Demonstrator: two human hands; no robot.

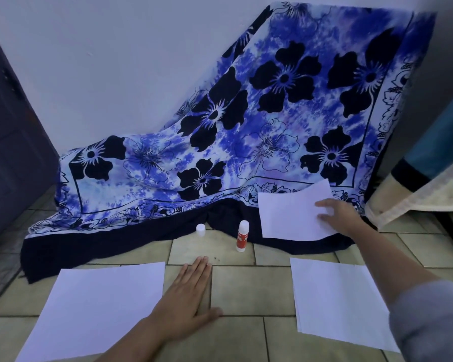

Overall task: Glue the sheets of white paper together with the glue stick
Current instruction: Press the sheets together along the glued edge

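Cloth (259,131) is the biggest thing we see: a blue and white sheet with big dark flowers, hanging down from the pale wall (102,61) and spilling onto the floor (233,291). The floor is made of pale tiles with dark lines between them. A dark door or cupboard (8,142) stands at the far left, and a pale cloth edge with a lacy trim (413,202) hangs at the far right.

We see three sheets of white paper. One sheet (97,309) lies flat on the tiles at the left. Another sheet (338,301) lies flat at the right. The third sheet (293,212) is farther back, over the dark edge of the cloth.

Our left hand (188,304) is open and flat on the tiles, fingers together, just beside the left sheet. Our right hand (338,215) is grasping the right edge of the far sheet, with fingers on top of it.

The glue stick (242,236) stands upright on the floor between the sheets, near the cloth. It is white with a red label; the writing on it is too small to read. Its white cap (201,229) stands a little to its left, apart from it.
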